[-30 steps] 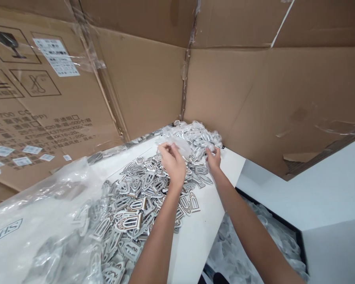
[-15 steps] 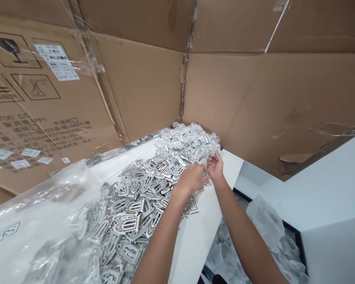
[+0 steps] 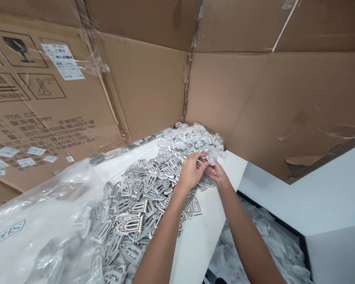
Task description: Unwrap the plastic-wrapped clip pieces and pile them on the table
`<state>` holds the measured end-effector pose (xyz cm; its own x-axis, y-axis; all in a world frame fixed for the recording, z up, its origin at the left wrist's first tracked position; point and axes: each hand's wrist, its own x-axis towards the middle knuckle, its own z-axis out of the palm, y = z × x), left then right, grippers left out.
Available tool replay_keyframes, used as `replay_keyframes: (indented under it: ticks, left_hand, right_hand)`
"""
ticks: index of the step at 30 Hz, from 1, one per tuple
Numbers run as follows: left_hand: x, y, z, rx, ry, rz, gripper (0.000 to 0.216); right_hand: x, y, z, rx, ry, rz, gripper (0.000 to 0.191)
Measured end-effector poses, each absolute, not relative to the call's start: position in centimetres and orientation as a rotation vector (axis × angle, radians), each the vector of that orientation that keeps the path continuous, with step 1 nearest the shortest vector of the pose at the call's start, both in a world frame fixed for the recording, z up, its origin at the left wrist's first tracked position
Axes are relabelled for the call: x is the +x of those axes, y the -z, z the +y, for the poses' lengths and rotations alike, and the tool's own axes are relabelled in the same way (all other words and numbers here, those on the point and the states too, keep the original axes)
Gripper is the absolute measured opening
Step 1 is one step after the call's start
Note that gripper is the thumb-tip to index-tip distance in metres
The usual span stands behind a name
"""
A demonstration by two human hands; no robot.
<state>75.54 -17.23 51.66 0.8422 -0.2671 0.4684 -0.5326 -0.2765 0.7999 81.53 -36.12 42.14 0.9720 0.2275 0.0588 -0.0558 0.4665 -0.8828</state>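
My left hand is closed, its thumb and fingertips pinching a small clear plastic bag. Against it from the right, palm partly up, my right hand grips the same bag with curled fingers. What the bag contains is too small to make out. Both hands are over the right edge of a heap of flat, arch-shaped window cutouts in white and brown. Behind the hands lies a pile of cutouts still in clear wrapping.
Tall cardboard walls close off the back and right of the white tabletop. A large plastic sheet covers the left side. Below the table's right edge, a black-rimmed bin holds crumpled clear plastic.
My hands have come together, and the small plastic bag now shows raised between them. A puffed plastic bag over the bin has sunk lower. The view has shifted slightly.
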Motion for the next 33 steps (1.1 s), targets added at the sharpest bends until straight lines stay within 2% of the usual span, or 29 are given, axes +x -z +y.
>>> replay_keyframes:
  ticks: [4,7,13,22,25,29,33]
  left_hand:
    - [75.8,-51.5,-16.1,2.005,-0.380,-0.673,0.025]
    - [75.8,-51.4,-15.3,2.099,-0.424,-0.700,0.016]
    - [75.5,-52.0,-15.0,2.240,-0.463,-0.561,0.014]
    - [75.9,-52.6,-12.9,2.390,-0.478,-0.332,0.016]
    - [76.0,-52.8,-12.4,2.325,-0.566,-0.225,0.016]
    - [76.2,-53.3,-12.4,2.147,-0.562,-0.199,0.018]
    - [76.3,-53.5,-12.7,1.987,-0.629,-0.002,0.022]
  right_hand:
    - [81.3,-42.5,-35.1,-1.099,-0.143,-0.219,0.033]
    - [81.1,-42.8,-34.4,-1.125,-0.088,-0.226,0.031]
    - [81.5,-43.2,-34.1,-1.155,0.043,-0.190,0.032]
    - [84.6,-40.2,-36.0,-1.497,0.843,0.497,0.050]
    - [85.3,-39.5,-36.4,-1.678,0.862,0.563,0.071]
    - [85.9,-39.5,-36.0,-1.932,0.677,0.461,0.104]
    - [86.0,-39.6,-35.8,-2.067,0.560,0.503,0.105]
